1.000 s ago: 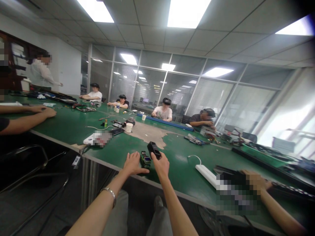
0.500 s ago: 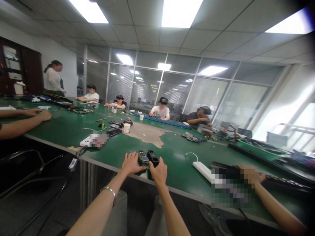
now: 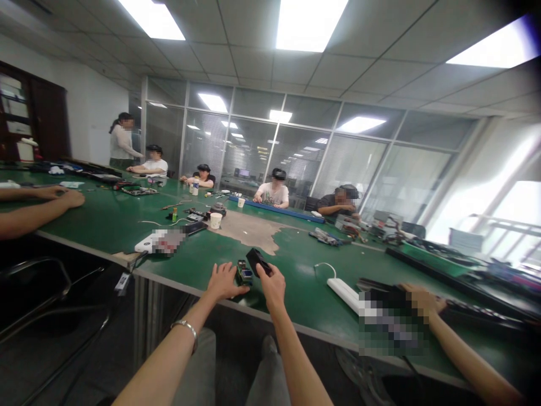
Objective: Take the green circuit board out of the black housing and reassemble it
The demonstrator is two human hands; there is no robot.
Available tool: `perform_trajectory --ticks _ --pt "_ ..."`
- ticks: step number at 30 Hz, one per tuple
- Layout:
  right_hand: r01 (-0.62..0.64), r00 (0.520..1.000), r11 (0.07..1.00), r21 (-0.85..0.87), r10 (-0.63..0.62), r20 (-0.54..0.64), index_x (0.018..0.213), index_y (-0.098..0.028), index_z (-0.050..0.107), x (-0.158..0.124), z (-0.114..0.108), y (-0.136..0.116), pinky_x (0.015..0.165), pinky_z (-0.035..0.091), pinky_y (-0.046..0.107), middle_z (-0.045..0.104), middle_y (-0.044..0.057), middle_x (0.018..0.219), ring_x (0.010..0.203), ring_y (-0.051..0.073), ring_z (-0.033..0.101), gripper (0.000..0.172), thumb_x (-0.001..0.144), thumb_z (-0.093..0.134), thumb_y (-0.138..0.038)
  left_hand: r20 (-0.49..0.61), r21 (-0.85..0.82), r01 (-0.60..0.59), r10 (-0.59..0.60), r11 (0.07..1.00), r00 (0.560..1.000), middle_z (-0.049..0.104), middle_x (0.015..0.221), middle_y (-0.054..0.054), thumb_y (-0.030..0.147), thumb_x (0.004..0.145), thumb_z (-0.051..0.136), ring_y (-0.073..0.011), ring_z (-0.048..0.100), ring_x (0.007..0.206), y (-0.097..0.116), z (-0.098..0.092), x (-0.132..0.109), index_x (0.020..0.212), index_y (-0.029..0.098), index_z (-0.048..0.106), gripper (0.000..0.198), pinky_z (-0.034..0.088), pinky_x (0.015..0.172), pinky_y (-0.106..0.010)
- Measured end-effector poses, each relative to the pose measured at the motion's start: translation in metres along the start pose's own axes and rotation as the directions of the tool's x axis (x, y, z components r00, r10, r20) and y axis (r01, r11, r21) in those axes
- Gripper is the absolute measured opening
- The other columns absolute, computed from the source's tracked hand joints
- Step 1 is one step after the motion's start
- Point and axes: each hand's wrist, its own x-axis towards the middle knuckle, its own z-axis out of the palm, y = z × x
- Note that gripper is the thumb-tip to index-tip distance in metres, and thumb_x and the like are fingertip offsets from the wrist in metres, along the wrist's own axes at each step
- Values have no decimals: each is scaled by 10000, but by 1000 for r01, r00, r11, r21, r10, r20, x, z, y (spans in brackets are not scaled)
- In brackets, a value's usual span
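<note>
Right hand (image 3: 273, 287): fingers (image 3: 265, 272) pinch black plastic module (image 3: 256, 261), seems light, stiff, hold by long sides | left hand (image 3: 224, 282): spread flat on green worktop (image 3: 296, 282), circuit board (image 3: 244, 273) at 2 o'clock

Green workbench (image 3: 296, 296), worn patch (image 3: 249, 233); white power strip (image 3: 342, 294), paper cup (image 3: 216, 220), circuit board (image 3: 244, 273) on top.

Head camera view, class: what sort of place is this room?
Probably an electronics workshop: a long green-topped workbench, a small green circuit board and a white power strip, with people seated along it.
</note>
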Motion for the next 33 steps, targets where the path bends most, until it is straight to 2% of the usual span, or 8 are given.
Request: perform_trajectory --ticks 7,10,16,18,20,23,28,33 --pt "41 997 995 -91 -34 74 1023 -161 681 -10 7 -29 778 472 289 712 118 950 907 246 663 442 778 554 -506 -11 2 6 -6 1000 1000 353 1492 -112 789 707 412 -328 261 1385 0 -1 -2 1380 234 418 872 96 1134 -536" --pt "52 994 988 -148 -37 102 1025 -169 675 -11 11 -36 790 470 300 710 124 940 924 258 659 437 759 581 -502 -9 -1 11 -11 1000 1000 337 1498 -138 748 731 411 -328 253 1391 2 -3 -4 1392 189 399 866 100 1138 -528" --pt "63 988 965 -253 -25 150 973 -170 658 -29 20 -36 772 465 327 702 143 909 896 270 661 360 736 616 -438 11 -19 12 -12 1000 1000 150 1553 -201 641 662 531 -322 158 1430 1 -5 -5 1480 45 133 1087 97 1152 -481" --pt "65 988 960 -271 -23 155 1037 -160 636 -35 23 -33 764 466 338 698 149 924 896 275 659 399 753 597 -439 -1 -15 5 -5 1000 1000 130 1560 -193 598 681 519 -311 145 1434 0 -3 -6 1484 46 111 1056 95 1154 -469" --pt "71 988 957 -281 -28 154 1168 -135 579 -37 26 -30 785 465 348 685 168 1003 952 287 645 529 750 600 -461 -20 -8 5 -5 1000 1000 159 1555 -190 571 721 478 -303 160 1431 -1 -1 -6 1482 51 134 984 95 1153 -467" --pt "74 991 971 -227 -46 123 1289 -86 495 -36 29 -26 854 449 363 633 212 1151 1062 313 601 716 711 641 -483 -42 -7 1 -2 1000 999 199 1543 -194 581 746 448 -307 188 1421 -1 0 -7 1473 47 168 944 110 1151 -467" --pt "63 993 992 -108 -52 104 1078 -162 647 -27 27 -24 848 450 323 701 127 1005 978 273 641 442 736 622 -441 -32 -11 6 -7 1000 999 234 1531 -193 679 695 504 -326 216 1411 0 -3 -7 1468 87 187 1024 118 1147 -485" --pt "61 997 998 8 -62 43 1109 -185 640 -7 13 -22 786 468 268 711 68 999 927 215 657 479 796 533 -531 -42 -27 4 -6 1000 999 276 1516 -186 765 676 496 -326 239 1403 1 -2 -6 1445 119 242 1036 120 1145 -492"
